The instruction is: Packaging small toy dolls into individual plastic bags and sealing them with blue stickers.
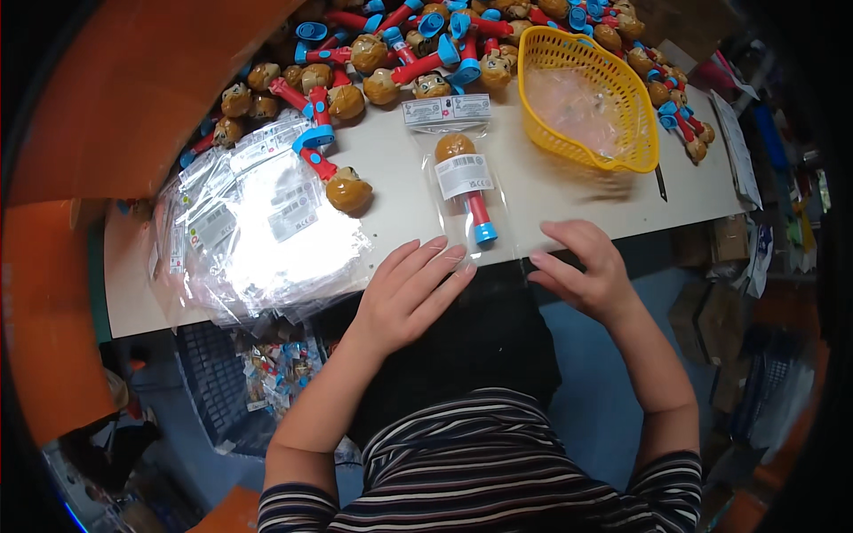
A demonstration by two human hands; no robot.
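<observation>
A clear plastic bag point(449, 191) with a printed header lies on the table in front of me. Inside it is a toy point(478, 209) with a round brown head, a red stem and a blue foot; a white label covers its middle. My left hand point(413, 293) rests at the bag's lower left end, fingers stretched out flat near the table edge. To the right of the bag, my right hand point(586, 266) hovers by the table edge, fingers apart and nothing visible in them.
Flat clear bags point(258, 222) lie spread at the left, with a loose toy point(342, 186) beside them. Many more toys point(382, 62) are heaped along the back. A yellow basket point(640, 107) stands at right. Below the table is a blue crate point(213, 382) holding small packets.
</observation>
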